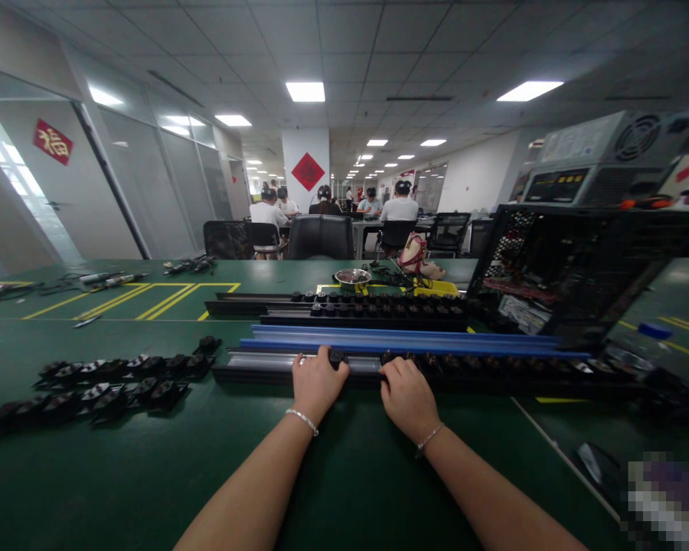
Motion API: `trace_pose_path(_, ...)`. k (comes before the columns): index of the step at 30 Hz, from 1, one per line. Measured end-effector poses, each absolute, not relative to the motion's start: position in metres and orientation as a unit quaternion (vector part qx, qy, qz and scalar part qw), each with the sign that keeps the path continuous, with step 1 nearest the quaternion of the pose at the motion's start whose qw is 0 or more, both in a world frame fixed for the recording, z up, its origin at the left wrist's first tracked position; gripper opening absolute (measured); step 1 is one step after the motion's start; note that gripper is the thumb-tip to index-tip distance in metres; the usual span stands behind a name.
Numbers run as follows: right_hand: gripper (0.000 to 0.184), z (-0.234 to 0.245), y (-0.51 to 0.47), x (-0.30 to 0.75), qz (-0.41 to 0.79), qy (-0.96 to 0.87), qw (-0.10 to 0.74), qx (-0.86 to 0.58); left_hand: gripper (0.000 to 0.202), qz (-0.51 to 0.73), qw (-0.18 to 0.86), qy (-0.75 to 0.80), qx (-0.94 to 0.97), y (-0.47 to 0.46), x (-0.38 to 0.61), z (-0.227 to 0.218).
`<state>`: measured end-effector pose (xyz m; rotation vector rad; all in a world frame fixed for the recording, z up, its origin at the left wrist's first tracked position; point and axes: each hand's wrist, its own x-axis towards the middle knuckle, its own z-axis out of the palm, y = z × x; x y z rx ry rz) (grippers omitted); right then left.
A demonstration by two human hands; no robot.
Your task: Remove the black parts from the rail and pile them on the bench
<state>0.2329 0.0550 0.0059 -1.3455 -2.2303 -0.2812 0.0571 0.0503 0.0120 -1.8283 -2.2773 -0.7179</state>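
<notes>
A long black rail [253,375] with a silvery inner channel lies across the table before me. Black socket modules [471,363] sit in a row along its right part. My left hand [318,386] is closed around a single black socket module [337,357] in the channel, thumb on its right side. Further right, my right hand [409,394] has its fingers curled over the rail's front edge, close to the first module of the row; its fingertips are partly hidden. Between my hands a stretch of bare channel shows. Directly behind the rail lies a blue rail [402,339].
Loose socket modules [132,375] lie in two rows at left. Behind are more filled black rails [367,310], a metal bowl [353,278] and a yellow tray [436,288]. An open computer case [551,268] stands at right. Tools [109,279] lie far left. People sit beyond.
</notes>
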Motion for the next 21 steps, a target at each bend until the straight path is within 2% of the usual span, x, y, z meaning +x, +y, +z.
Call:
trace_pose_path(9, 0.010, 0.0056, 0.0551, 0.2335, -0.110, -0.823, 0.258, -0.494, 0.036, -0.237, 0.072, -0.760, -0.601, 0.0521, 0.0555, 0.0098)
trace_pose_path(21, 0.010, 0.0056, 0.0559, 0.2334, -0.109, -0.823, 0.258, -0.495, 0.039, -0.219, 0.052, -0.773, -0.593, 0.0507, 0.0525, 0.0156)
